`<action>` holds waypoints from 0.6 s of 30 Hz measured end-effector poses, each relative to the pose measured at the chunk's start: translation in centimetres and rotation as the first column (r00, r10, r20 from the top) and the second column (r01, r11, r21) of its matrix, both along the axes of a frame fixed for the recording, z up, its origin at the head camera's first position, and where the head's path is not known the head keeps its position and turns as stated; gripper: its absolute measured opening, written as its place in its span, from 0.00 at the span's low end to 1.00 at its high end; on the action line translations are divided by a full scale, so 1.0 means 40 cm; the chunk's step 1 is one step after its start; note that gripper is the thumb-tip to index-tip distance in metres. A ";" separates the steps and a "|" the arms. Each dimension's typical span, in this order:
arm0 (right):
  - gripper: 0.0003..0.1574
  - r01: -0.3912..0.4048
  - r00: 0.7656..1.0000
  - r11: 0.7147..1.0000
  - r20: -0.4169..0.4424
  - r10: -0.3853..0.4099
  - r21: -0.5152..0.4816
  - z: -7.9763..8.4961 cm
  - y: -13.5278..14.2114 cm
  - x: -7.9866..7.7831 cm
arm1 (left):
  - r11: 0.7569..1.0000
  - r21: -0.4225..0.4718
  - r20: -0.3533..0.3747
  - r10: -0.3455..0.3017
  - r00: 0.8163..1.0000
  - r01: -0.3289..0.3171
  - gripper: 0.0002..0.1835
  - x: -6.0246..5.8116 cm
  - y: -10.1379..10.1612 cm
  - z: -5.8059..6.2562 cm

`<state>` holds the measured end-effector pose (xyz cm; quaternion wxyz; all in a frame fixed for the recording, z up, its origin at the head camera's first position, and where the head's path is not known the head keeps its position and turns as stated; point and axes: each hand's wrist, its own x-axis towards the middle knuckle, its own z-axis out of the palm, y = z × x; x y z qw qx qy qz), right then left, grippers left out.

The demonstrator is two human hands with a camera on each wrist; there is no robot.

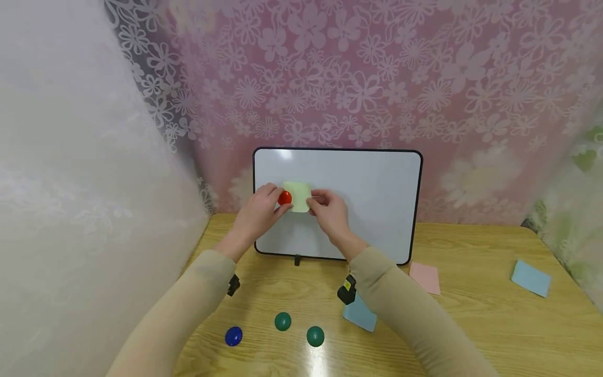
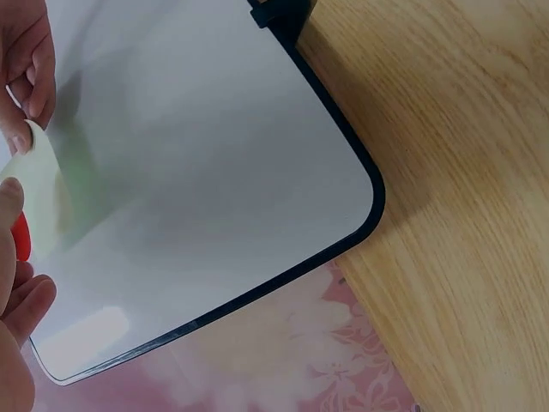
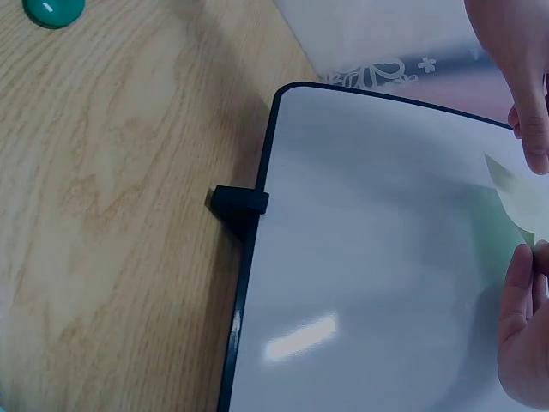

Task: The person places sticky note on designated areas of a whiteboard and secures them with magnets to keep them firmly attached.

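In front of the upright whiteboard (image 1: 377,204) a pale green sticky note (image 1: 299,198) is held between both hands, left of the board's middle. My left hand (image 1: 260,210) grips a round red magnet (image 1: 285,198) at the note's left edge, thumb below and fingers above. Opposite it, my right hand (image 1: 331,212) pinches the note's right edge between thumb and fingers. The left wrist view shows the note (image 2: 39,184) curving away from the board's surface, its green reflection beside it. There the red magnet (image 2: 21,238) is partly covered by the left hand.
Two green magnets (image 1: 282,321) and a blue magnet (image 1: 233,336) lie on the wooden table (image 1: 264,293) near the front. A pink note (image 1: 425,278) and two blue notes (image 1: 531,278) lie to the right, one partly beneath the right forearm. A black foot (image 3: 238,206) supports the board.
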<state>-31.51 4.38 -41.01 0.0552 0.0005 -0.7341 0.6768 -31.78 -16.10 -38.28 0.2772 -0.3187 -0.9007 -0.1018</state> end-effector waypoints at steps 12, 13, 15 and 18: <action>0.17 0.040 0.998 0.999 -0.058 -0.037 0.037 0.049 -0.039 -0.032 | 0.998 0.047 -0.052 0.032 0.998 -0.030 0.22 -0.041 0.008 0.032; 0.17 0.042 0.997 0.998 -0.065 -0.039 0.043 0.052 -0.042 -0.035 | 0.998 0.046 -0.050 0.040 0.998 -0.037 0.22 -0.044 0.008 0.036; 0.17 0.048 0.996 0.998 -0.083 -0.044 0.051 0.057 -0.049 -0.041 | 0.998 0.044 -0.048 0.051 0.998 -0.049 0.22 -0.047 0.009 0.044; 0.16 0.060 0.993 0.996 -0.106 -0.054 0.059 0.064 -0.059 -0.051 | 0.998 0.033 -0.048 0.064 0.997 -0.062 0.21 -0.056 0.011 0.053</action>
